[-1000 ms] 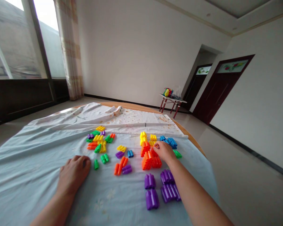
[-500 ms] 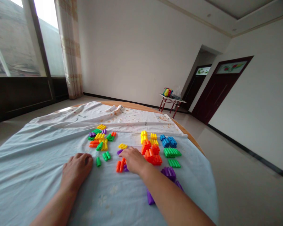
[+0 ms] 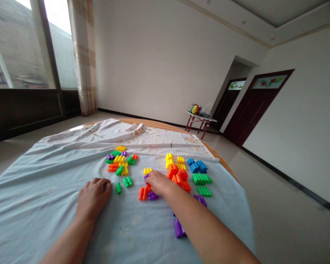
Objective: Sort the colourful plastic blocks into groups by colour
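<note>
My right hand (image 3: 158, 183) reaches over the middle of the cloth, fingertips pinched on a small purple plastic piece (image 3: 146, 177). A yellow piece (image 3: 147, 171) lies just beyond it. Orange tube-shaped pieces (image 3: 143, 193) and another purple piece (image 3: 153, 196) lie at the near side of this hand, partly covered. My left hand (image 3: 95, 192) rests on the cloth, fingers loosely bent and apart, holding nothing. Nearest to it is a single green piece (image 3: 118, 188), with a green joined piece (image 3: 127, 182) a little farther right.
Mixed-colour pieces (image 3: 119, 161) lie at the left. Yellow (image 3: 169, 161), orange (image 3: 178, 179), blue (image 3: 197, 166) and green (image 3: 202, 179) groups sit at the right. Purple pieces (image 3: 179, 228) lie beside my right forearm. A pale blue cloth (image 3: 137, 234) covers the round table.
The view has shifted slightly. My right hand and the purple piece have moved a little to the right, and the yellow piece slightly too. My left hand rests in about the same place.
</note>
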Action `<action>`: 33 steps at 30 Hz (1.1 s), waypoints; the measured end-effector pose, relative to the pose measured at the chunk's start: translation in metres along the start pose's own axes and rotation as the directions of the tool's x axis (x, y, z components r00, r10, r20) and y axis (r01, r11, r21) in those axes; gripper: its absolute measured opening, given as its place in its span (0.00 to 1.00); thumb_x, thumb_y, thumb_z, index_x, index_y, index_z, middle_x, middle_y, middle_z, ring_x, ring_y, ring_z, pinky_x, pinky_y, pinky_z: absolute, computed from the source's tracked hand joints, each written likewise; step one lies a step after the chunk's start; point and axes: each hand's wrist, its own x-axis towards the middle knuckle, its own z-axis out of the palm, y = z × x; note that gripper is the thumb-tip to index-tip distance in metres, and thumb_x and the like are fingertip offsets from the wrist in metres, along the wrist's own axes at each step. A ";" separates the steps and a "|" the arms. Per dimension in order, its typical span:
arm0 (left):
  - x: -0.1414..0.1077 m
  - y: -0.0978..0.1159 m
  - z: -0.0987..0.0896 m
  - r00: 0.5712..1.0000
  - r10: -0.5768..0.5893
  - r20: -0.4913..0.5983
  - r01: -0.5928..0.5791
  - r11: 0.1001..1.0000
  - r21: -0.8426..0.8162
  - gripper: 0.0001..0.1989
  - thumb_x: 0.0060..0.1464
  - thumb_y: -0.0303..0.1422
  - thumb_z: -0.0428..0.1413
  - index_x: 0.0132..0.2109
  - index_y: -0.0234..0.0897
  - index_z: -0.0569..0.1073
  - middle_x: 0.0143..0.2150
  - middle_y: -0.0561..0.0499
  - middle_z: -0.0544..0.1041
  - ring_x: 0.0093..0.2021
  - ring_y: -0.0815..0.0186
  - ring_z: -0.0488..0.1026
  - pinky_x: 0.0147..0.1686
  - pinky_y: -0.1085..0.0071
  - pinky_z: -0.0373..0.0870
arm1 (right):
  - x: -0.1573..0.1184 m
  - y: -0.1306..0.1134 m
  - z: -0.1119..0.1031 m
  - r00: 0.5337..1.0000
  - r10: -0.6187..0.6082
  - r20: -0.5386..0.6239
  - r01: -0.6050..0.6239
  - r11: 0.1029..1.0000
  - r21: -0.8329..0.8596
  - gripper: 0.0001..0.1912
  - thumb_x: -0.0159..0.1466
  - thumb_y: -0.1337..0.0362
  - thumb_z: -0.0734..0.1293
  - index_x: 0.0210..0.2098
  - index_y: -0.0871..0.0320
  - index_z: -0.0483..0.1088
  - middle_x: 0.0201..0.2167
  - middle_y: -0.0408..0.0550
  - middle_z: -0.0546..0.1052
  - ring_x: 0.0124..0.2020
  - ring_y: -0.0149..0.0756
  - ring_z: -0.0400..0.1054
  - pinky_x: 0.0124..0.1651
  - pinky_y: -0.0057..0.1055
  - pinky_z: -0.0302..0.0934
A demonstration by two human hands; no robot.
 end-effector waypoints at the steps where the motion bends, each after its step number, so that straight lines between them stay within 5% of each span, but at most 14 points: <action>1: 0.000 0.000 0.000 1.000 0.000 -0.002 0.000 1.000 0.002 0.20 0.56 0.40 0.39 0.41 0.43 0.75 0.47 0.46 0.73 0.48 0.51 0.66 0.44 0.57 0.63 | -0.002 0.000 -0.002 1.000 0.018 -0.005 -0.018 1.000 -0.010 0.11 0.60 0.71 0.63 0.41 0.61 0.74 0.42 0.56 0.75 0.46 0.43 0.68 0.47 0.34 0.62; 8: 0.000 -0.002 0.000 1.000 0.008 -0.002 -0.008 1.000 0.003 0.21 0.57 0.41 0.40 0.41 0.43 0.76 0.47 0.45 0.73 0.48 0.51 0.67 0.43 0.57 0.63 | -0.030 -0.023 -0.020 0.970 0.162 -0.184 -0.144 0.984 0.107 0.14 0.59 0.56 0.63 0.40 0.58 0.71 0.37 0.53 0.76 0.40 0.41 0.71 0.41 0.34 0.63; 14: 0.000 -0.002 0.000 1.000 0.019 0.004 -0.019 1.000 0.013 0.21 0.57 0.41 0.40 0.41 0.42 0.76 0.48 0.44 0.73 0.48 0.51 0.67 0.44 0.58 0.62 | -0.049 -0.062 0.003 0.988 0.132 -0.077 -0.115 0.973 0.202 0.15 0.59 0.54 0.62 0.36 0.58 0.72 0.33 0.52 0.78 0.35 0.43 0.73 0.35 0.35 0.64; 19: 0.004 -0.007 0.003 0.999 0.040 0.016 -0.040 0.999 0.019 0.21 0.58 0.41 0.40 0.43 0.39 0.75 0.48 0.42 0.72 0.48 0.49 0.67 0.43 0.57 0.63 | -0.052 -0.060 0.009 0.993 0.101 -0.060 -0.082 0.963 0.258 0.21 0.56 0.46 0.64 0.39 0.56 0.73 0.33 0.50 0.78 0.38 0.43 0.73 0.37 0.34 0.65; 26: 0.011 -0.015 0.009 0.999 0.019 0.029 -0.021 0.997 0.068 0.21 0.58 0.42 0.39 0.43 0.43 0.75 0.49 0.45 0.73 0.47 0.53 0.67 0.44 0.60 0.63 | -0.055 -0.051 0.017 0.999 -0.027 -0.026 0.033 0.967 0.254 0.13 0.57 0.60 0.65 0.42 0.52 0.71 0.37 0.46 0.78 0.39 0.39 0.72 0.37 0.30 0.64; 33: 0.012 -0.014 0.006 0.998 0.037 0.046 -0.040 0.996 0.076 0.23 0.57 0.42 0.39 0.43 0.40 0.75 0.50 0.44 0.73 0.49 0.53 0.68 0.42 0.63 0.64 | -0.055 -0.053 0.020 0.990 -0.045 -0.132 0.073 0.973 0.217 0.12 0.57 0.58 0.66 0.40 0.55 0.73 0.38 0.51 0.76 0.42 0.41 0.70 0.40 0.33 0.66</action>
